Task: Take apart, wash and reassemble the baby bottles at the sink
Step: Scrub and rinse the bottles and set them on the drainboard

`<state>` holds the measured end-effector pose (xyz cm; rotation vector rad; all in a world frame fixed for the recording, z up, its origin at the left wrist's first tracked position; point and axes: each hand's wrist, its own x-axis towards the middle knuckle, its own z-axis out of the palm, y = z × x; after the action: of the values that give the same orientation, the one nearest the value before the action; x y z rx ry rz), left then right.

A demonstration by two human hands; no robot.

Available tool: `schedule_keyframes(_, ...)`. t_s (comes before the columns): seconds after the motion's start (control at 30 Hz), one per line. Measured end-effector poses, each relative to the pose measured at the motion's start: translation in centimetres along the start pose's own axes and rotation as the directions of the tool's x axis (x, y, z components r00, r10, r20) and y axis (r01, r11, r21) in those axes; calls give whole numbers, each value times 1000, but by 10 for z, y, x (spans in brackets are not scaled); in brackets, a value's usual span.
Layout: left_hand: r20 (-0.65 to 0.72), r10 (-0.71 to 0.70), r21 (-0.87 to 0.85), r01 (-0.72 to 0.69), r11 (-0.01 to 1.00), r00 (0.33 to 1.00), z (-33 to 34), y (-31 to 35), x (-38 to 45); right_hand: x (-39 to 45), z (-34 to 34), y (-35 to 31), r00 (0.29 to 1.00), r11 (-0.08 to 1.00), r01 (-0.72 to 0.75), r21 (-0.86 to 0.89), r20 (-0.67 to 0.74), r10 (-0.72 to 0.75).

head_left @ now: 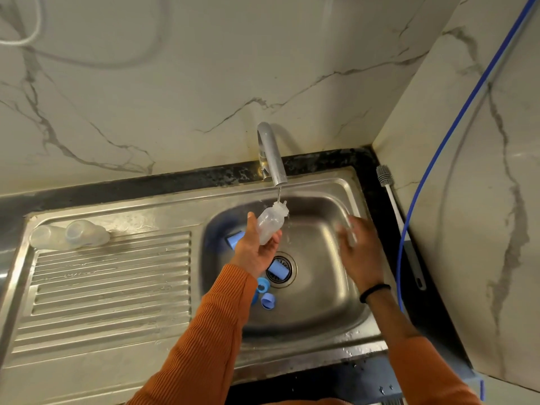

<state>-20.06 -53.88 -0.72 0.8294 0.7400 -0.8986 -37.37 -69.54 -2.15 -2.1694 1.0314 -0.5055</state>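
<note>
My left grip (257, 249) curled round the clear baby bottle (270, 225), its mouth tilted up under the tap (270, 154) stream, over the sink basin (318, 290). My right grip (358, 249) was blurred; I couldn't tell its state.

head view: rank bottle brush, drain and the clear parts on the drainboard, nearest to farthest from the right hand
1. Bottle brush, along the counter just right of the right hand.
2. Drain, in the basin to its left.
3. Clear parts, far left on the drainboard.
</note>
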Motion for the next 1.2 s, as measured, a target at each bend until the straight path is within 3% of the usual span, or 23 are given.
schedule_keyframes(0.07, -22, 0, 45, 1, 999, 1000, 4, -5, 1, 6, 15, -43, 980, 986, -46, 160, 197, 14)
schedule_keyframes(0.13, -24, 2, 101, 0, 995, 1000, 8, -7, 0, 17, 32, -78, 944, 987, 23, 160, 321, -74)
schedule_keyframes(0.23, 41, 65, 162, -70, 984, 997, 9, 0, -3, 35, 49, -107, 899, 936, 340, -85, 322, -298)
schedule_keyframes(0.3, 63, 164, 220, -174, 960, 984, 8, 7, -3, 45, 58, -113, 894, 871, 427, -244, 259, -366)
schedule_keyframes(0.37, 44, 293, 283, -293, 913, 955, 11, 10, -3, 53, 67, -122, 942, 916, 308, -256, 221, -254)
schedule_keyframes(0.4, 38, 363, 308, -357, 882, 931, 11, 9, -3, 58, 71, -129, 962, 969, 150, -196, 256, -97)
schedule_keyframes(0.47, 66, 494, 382, -479, 790, 867, 9, 3, -5, 71, 74, -141, 888, 977, -193, -94, 407, 214)
schedule_keyframes(0.5, 99, 534, 413, -523, 745, 839, 6, -1, -7, 74, 74, -145, 867, 965, -252, -74, 426, 259)
schedule_keyframes(0.53, 129, 550, 421, -547, 723, 825, 3, -4, -8, 75, 75, -146, 888, 972, -226, -71, 394, 235)
schedule_keyframes(0.63, 122, 455, 375, -466, 802, 882, 7, -1, -9, 60, 65, -153, 986, 992, 68, -105, 159, -51)
schedule_keyframes(0.73, 71, 242, 325, -252, 912, 968, 17, 2, -13, 48, 58, -153, 961, 949, 266, -168, 125, -248)
schedule_keyframes(0.8, 61, 173, 318, -183, 930, 983, 12, 3, -15, 44, 52, -152, 953, 939, 295, -178, 121, -277)
schedule_keyframes(0.97, -30, 135, 361, -116, 926, 990, -7, 18, -24, 35, 38, -140, 944, 928, 313, -203, -42, -327)
schedule_keyframes(1.03, -51, 171, 400, -136, 906, 984, -15, 25, -27, 34, 38, -135, 945, 937, 318, -143, -38, -326)
schedule_keyframes(1.13, -3, 219, 451, -194, 871, 976, -25, 24, -40, 37, 38, -135, 972, 973, 228, -48, 76, -224)
schedule_keyframes(1.2, 60, 262, 507, -255, 823, 963, -30, 19, -49, 36, 35, -137, 965, 965, 261, -22, 16, -261)
